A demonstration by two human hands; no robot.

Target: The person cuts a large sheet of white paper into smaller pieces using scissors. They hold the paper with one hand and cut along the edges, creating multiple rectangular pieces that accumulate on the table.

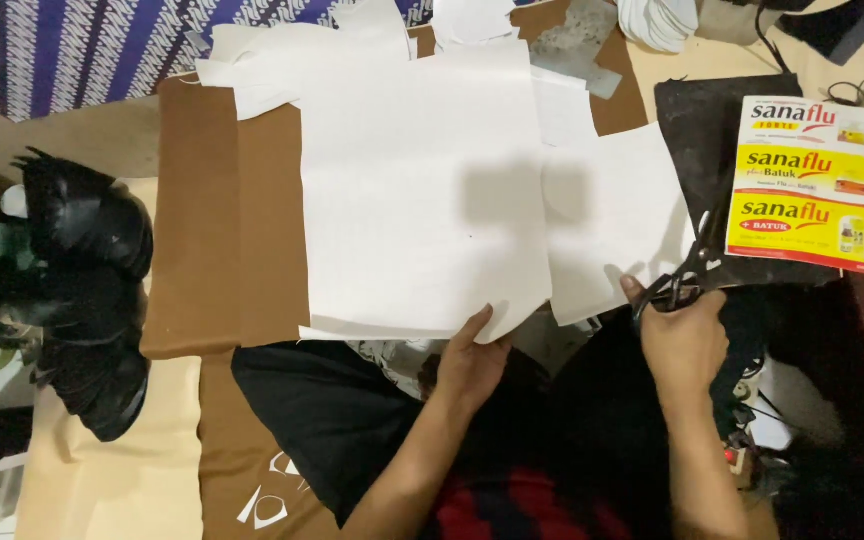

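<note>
1. The left hand [472, 362] rests flat, fingers open, on the near edge of a large white sheet [422, 190].
2. The right hand [685, 335] is clamped around black scissors [687, 270] (blades pointing away), beside a smaller white sheet [617, 220].
3. Both sheets lie on brown fabric [222, 240] covering the surface.

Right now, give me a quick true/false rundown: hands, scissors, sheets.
1. The right hand holds black scissors. True.
2. The left hand rests on the near edge of the large white sheet. True.
3. The white sheet lies on green fabric. False: it lies on brown material.
4. The left hand holds a pen. False: it holds nothing but the sheet's edge.
5. A red, yellow and white printed card lies right of the scissors. True.
</note>
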